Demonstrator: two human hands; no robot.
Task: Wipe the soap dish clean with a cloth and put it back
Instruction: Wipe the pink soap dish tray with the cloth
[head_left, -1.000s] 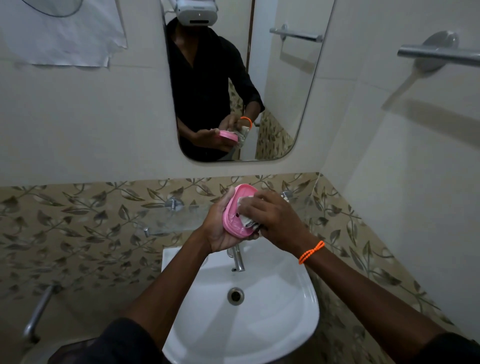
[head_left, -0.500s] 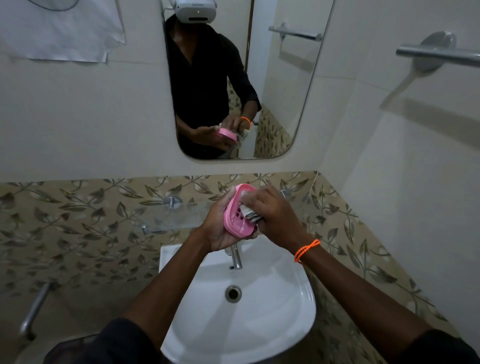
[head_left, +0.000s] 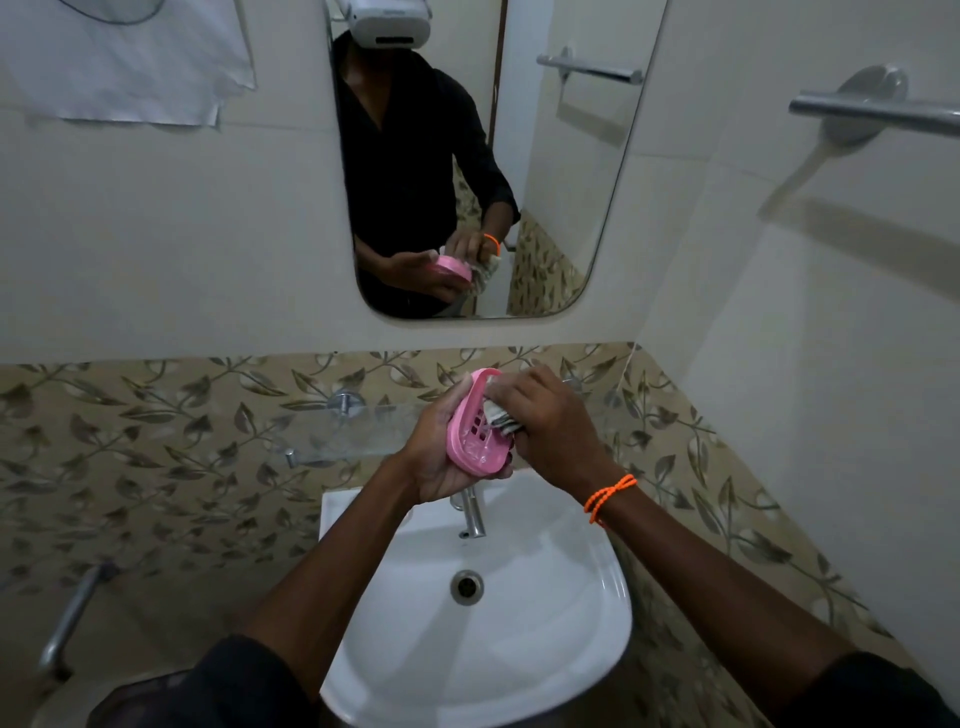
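The pink slotted plastic soap dish (head_left: 475, 434) was cradled by the left hand (head_left: 436, 457), tilted above the white basin (head_left: 545, 623). A crumpled grey cloth (head_left: 501, 413) was pressed into it at its 3 o'clock side by the clenched right hand (head_left: 550, 426). The dish was judged light, stiff and perhaps slippery, best gripped by its rim.

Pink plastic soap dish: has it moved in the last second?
No: the pink plastic soap dish stays above the steel tap, in the left hand.

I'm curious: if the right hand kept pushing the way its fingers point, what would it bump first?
The right hand presses the cloth into the pink soap dish, so probably the dish, backed by the left hand.
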